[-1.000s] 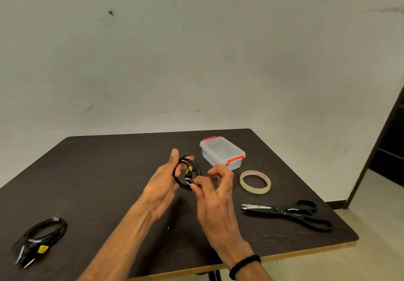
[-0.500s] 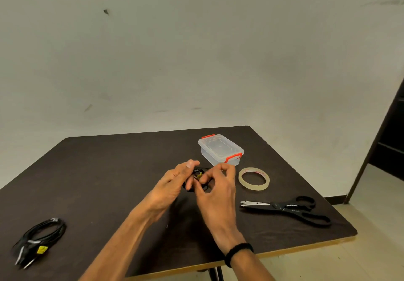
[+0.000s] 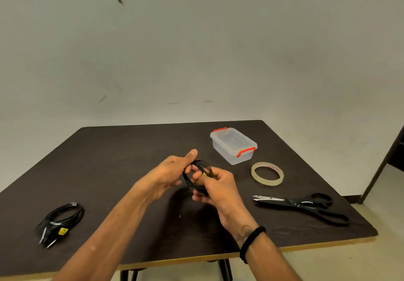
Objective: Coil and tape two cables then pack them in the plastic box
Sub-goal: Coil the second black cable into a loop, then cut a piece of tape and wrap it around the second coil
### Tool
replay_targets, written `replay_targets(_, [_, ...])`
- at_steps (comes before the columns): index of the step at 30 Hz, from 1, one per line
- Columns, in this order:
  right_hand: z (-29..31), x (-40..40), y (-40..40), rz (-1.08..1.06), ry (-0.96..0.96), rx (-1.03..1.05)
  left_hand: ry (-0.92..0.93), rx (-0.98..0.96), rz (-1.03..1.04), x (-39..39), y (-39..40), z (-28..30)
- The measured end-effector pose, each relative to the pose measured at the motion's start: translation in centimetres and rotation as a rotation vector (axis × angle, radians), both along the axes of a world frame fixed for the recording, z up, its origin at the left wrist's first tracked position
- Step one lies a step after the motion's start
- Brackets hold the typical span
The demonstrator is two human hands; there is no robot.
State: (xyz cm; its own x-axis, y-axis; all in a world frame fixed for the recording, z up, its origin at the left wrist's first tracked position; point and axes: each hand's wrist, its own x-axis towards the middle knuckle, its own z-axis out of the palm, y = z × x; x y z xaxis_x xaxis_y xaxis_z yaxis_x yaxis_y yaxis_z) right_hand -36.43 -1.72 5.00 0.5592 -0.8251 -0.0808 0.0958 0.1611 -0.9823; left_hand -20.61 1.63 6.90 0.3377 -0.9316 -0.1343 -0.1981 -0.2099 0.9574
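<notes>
Both hands hold a small coil of black cable [image 3: 202, 167] with a yellow tag above the middle of the dark table [image 3: 122, 158]. My left hand [image 3: 172, 172] grips the coil's left side, thumb up. My right hand [image 3: 215, 185] pinches its right side, fingers partly hiding it. A second coiled black cable [image 3: 63, 218], with a yellow tag and metal tips, lies at the table's near left. The clear plastic box [image 3: 233, 146], lid on with red clips, stands at the far right. A roll of clear tape [image 3: 267, 173] lies just in front of the box.
Black-handled scissors [image 3: 306, 206] lie near the right front edge, blades pointing left. A plain wall rises behind the table. A dark door frame [image 3: 387, 160] stands at the far right. The table's near edge runs just under my forearms.
The hands have shifted on the coil: the left thumb is raised again and the loops show between both hands, where half a second ago the fingers covered them.
</notes>
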Motion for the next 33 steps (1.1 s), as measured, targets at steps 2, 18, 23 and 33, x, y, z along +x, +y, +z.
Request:
replay_targets(2, [-0.4, -0.1, 0.2, 0.074, -0.029, 0.112, -0.054, 0.076, -0.016, 1.0, 0.2, 0.0])
replay_targets(18, [-0.7, 1.4, 1.9, 0.117, 0.765, -0.537, -0.988, 0.180, -0.228, 4.4, -2.2, -2.5])
replay_targets(23, [-0.6, -1.8, -0.5, -0.017, 0.890, -0.621, -1.088, 0.070, -0.206, 4.5, -3.2, -3.0])
replay_targets(33, [3.1, -17.4, -8.7, -0.245, 1.001, -0.829, -0.965, -0.128, -0.068, -1.4, -4.0, -0.4])
